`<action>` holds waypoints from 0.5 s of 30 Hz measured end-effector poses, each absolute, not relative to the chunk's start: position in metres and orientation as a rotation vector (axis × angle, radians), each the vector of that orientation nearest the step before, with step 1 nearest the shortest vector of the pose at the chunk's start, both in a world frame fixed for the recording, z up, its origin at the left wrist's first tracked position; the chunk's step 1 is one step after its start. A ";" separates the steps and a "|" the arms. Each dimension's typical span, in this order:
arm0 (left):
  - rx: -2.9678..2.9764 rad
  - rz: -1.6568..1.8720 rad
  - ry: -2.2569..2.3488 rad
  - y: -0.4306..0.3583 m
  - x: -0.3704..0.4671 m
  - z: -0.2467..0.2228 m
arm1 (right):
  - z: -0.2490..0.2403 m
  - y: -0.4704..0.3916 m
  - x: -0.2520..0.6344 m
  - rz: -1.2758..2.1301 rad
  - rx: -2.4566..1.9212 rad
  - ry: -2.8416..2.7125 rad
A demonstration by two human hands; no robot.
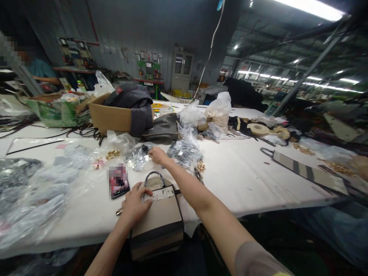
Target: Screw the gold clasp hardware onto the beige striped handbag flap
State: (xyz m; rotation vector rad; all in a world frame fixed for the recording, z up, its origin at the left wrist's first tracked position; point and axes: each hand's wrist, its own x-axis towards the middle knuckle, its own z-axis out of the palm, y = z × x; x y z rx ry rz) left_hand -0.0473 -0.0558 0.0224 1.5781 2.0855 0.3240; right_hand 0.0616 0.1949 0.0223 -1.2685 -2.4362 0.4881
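A beige and dark striped bag (158,216) with a dark looped handle (154,174) rests at the table's near edge. My left hand (137,201) lies on its upper left side, fingers curled at the pale strip (162,193) near the top. Beyond the bag, my right hand (158,156) reaches to a clear plastic bag (138,159) with small dark pieces (146,148) in it. Its fingers are pinched together at those pieces; what lies between the fingertips is too small to make out.
A phone (119,182) lies left of the bag. Gold-coloured parts (113,154), a cardboard box (110,117) and plastic bags (184,151) stand behind. A long striped strap piece (307,170) lies at right, near another person's hand (360,165). Someone sits far left.
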 end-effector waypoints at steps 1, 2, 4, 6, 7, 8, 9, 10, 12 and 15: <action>1.571 0.337 2.082 -0.057 -0.046 0.024 | 0.020 0.198 0.054 0.500 -1.293 -2.457; 1.566 0.353 2.074 -0.059 -0.045 0.025 | 0.016 0.201 0.049 0.511 -1.318 -2.481; 1.553 0.391 2.058 -0.060 -0.044 0.024 | 0.008 0.206 0.043 0.526 -1.369 -2.498; 1.541 0.411 2.054 -0.060 -0.045 0.020 | -0.001 0.211 0.042 0.532 -1.415 -2.489; 1.536 0.420 2.054 -0.060 -0.045 0.018 | -0.004 0.213 0.042 0.533 -1.431 -2.483; 1.534 0.428 2.054 -0.060 -0.045 0.017 | -0.006 0.214 0.043 0.532 -1.442 -2.476; 1.533 0.435 2.054 -0.060 -0.046 0.015 | -0.007 0.215 0.043 0.529 -1.450 -2.469; 1.532 0.441 2.052 -0.060 -0.046 0.014 | -0.007 0.215 0.043 0.524 -1.454 -2.462; 1.538 0.450 2.044 -0.061 -0.046 0.013 | -0.003 0.215 0.041 0.517 -1.457 -2.450; 1.549 0.461 2.031 -0.062 -0.046 0.013 | 0.009 0.212 0.042 0.514 -1.450 -2.428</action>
